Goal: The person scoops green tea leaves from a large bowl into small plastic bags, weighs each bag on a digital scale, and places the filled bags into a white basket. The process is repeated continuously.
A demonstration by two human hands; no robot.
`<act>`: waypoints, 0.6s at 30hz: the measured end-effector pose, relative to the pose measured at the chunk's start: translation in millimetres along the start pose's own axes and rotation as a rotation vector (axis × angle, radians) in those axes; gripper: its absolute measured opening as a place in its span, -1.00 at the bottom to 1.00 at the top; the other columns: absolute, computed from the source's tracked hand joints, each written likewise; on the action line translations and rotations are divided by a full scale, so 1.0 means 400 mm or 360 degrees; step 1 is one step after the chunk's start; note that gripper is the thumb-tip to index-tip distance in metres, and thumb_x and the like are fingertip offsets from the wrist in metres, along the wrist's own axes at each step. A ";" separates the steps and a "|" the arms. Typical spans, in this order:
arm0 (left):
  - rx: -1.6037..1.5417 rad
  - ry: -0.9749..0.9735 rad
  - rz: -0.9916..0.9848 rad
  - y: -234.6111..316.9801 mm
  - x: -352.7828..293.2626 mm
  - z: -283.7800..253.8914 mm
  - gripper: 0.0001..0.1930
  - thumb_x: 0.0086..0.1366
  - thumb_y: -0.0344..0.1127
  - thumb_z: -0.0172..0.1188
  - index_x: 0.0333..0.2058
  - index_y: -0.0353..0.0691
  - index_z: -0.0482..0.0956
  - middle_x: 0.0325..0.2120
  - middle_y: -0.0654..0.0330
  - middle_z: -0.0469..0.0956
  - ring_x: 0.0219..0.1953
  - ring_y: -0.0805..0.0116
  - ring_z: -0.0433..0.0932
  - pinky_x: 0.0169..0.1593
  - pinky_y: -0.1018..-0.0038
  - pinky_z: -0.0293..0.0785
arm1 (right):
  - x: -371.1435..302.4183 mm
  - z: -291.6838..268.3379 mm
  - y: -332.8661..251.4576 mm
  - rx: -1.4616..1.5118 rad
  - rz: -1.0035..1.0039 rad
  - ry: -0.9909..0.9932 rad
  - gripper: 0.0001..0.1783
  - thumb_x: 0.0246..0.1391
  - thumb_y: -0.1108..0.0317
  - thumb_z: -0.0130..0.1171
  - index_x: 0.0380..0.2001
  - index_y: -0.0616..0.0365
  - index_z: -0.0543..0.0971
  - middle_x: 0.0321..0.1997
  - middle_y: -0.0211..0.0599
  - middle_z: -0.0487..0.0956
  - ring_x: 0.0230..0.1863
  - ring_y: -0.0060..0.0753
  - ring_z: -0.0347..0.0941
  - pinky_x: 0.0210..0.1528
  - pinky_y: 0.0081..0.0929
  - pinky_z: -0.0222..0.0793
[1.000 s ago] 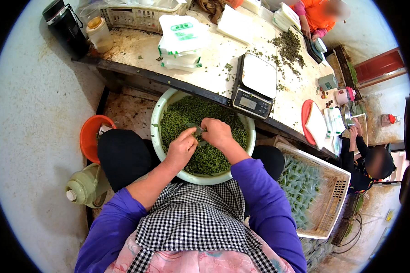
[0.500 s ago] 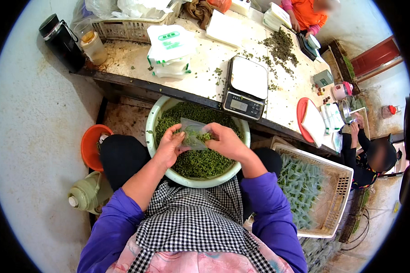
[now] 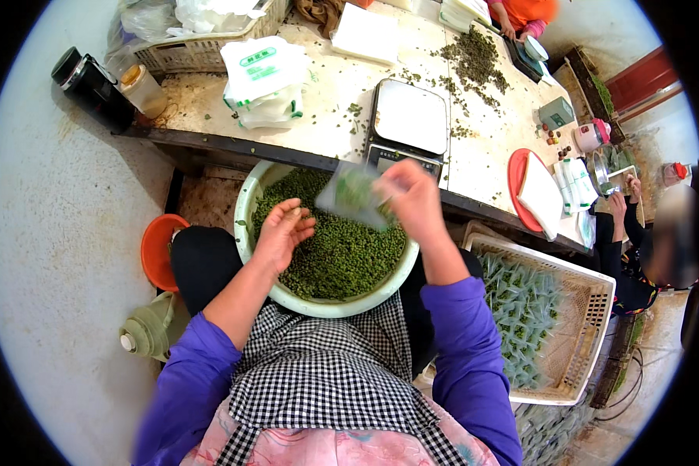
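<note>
My right hand point(image 3: 415, 200), a little blurred, pinches a small clear plastic bag point(image 3: 355, 196) with some green peppercorns inside. The bag hangs tilted above the far rim of a pale green basin point(image 3: 244, 233), just in front of the digital scale point(image 3: 410, 118) at the table edge. Over the basin's left part is my left hand point(image 3: 282, 234), its fingers loosely bent and apart, with nothing in it. Loose green peppercorns point(image 3: 342, 264) fill much of the basin, which stands between my knees.
At my right, a plastic crate point(image 3: 571, 353) holds several filled bags point(image 3: 520, 311). On the table lie a stack of plastic bags point(image 3: 264, 74), a black thermos point(image 3: 93, 93) and dark peppercorns point(image 3: 474, 62). An orange bucket point(image 3: 157, 252) stands left. Two people work at the table.
The bag has left my left hand and moved up with my right hand, toward the scale. My left hand has loosened. The view has shifted slightly.
</note>
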State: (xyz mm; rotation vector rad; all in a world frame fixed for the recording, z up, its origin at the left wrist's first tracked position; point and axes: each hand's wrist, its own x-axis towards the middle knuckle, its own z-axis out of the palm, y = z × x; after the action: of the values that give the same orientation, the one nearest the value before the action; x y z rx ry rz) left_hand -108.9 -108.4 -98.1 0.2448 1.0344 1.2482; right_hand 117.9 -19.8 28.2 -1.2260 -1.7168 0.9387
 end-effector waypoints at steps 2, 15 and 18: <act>0.0315 0.0102 0.0061 0.017 0.016 0.013 -0.72 0.41 -0.35 0.13 0.05 -0.22 0.40 -0.14 0.21 0.51 -0.17 0.38 0.57 -0.10 0.45 0.58 | 0.053 -0.046 -0.028 0.0392 0.0401 0.0209 -0.87 0.06 0.44 0.29 -0.39 0.20 0.52 -0.45 -0.42 0.56 -0.43 -0.67 0.47 -0.42 -0.68 0.39; 0.2680 0.0308 0.0408 -0.102 0.153 0.073 -0.66 0.16 -0.03 0.37 -0.31 -0.20 0.63 -0.32 0.07 0.57 -0.32 0.07 0.58 -0.23 0.19 0.51 | 0.032 -0.099 0.110 0.0688 0.0493 0.0541 -0.70 0.16 0.47 0.19 -0.04 0.31 0.48 -0.23 -0.34 0.57 -0.35 -0.58 0.51 -0.30 -0.62 0.40; 0.2621 0.0292 0.0520 -0.127 0.163 0.054 -0.72 0.17 -0.11 0.35 -0.32 -0.19 0.62 -0.30 0.10 0.56 -0.32 0.11 0.59 -0.24 0.19 0.50 | -0.042 -0.088 0.109 0.0758 0.0552 0.0384 -0.80 0.17 0.50 0.17 -0.13 0.29 0.53 -0.27 -0.40 0.58 -0.37 -0.62 0.50 -0.31 -0.64 0.41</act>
State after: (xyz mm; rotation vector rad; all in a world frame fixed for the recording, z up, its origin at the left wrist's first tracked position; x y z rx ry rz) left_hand -62.0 -62.5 -153.1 1.6054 2.0402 0.3826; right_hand 169.1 -21.2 -0.4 -1.2650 -1.0286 1.2584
